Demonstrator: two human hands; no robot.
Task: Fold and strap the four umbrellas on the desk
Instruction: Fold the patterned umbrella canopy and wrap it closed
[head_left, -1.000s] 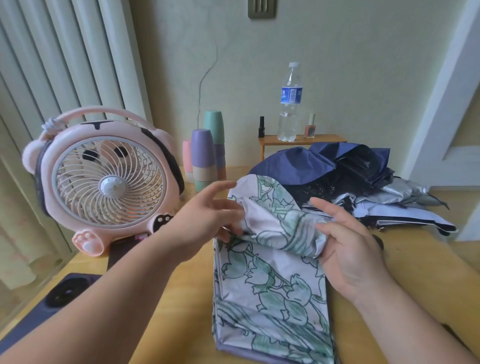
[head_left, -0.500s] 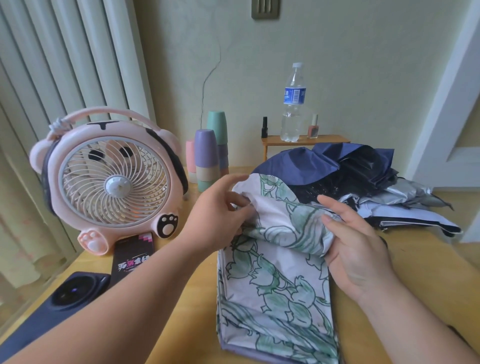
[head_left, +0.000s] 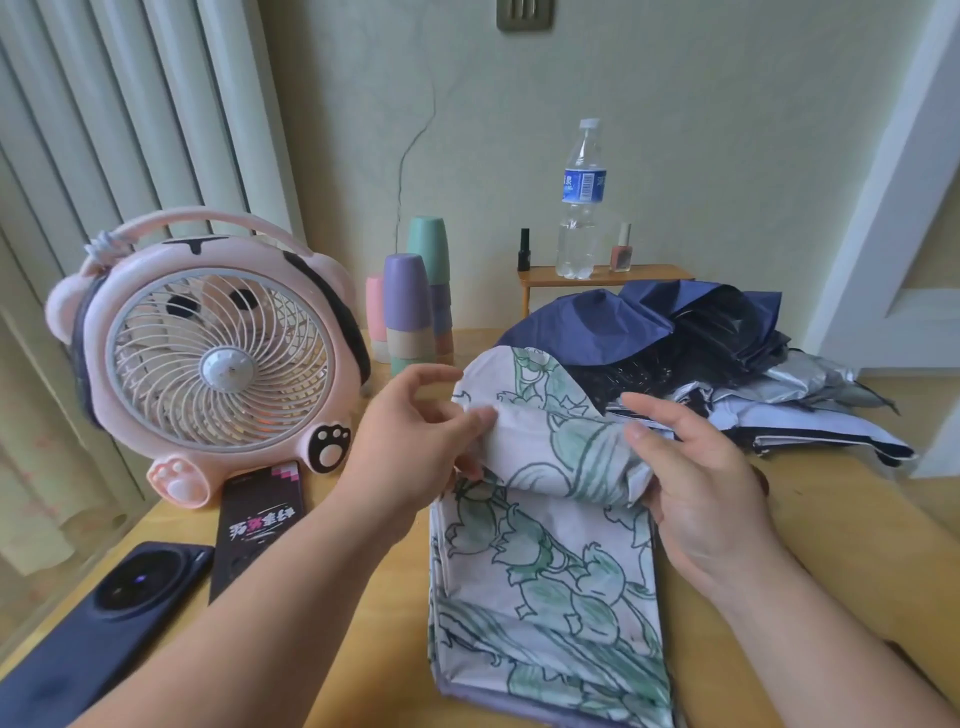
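Both hands at the raised fold of the floral umbrella (head_left: 545, 571), near edge of the desk (head_left: 841, 545), middle.

Floral umbrella lies flat, collapsed, its lower end at the near edge and its upper part turned back on itself into a raised fold. Left hand (head_left: 415, 441) reaches in from the left, forearm low across the desk; fingers (head_left: 480, 415) narrow, pinching the fold's left end against the thumb beneath, index finger lifted clear. Right hand (head_left: 696, 488) comes from the right, palm turned inward, cupping the fold's right end; fingers nearly straight and laid on the fabric, no closed grip seen. Other umbrellas (head_left: 727, 353) are heaped unfolded towards the far right corner, just behind the fold. Fan (head_left: 208, 358) stands at the far left.
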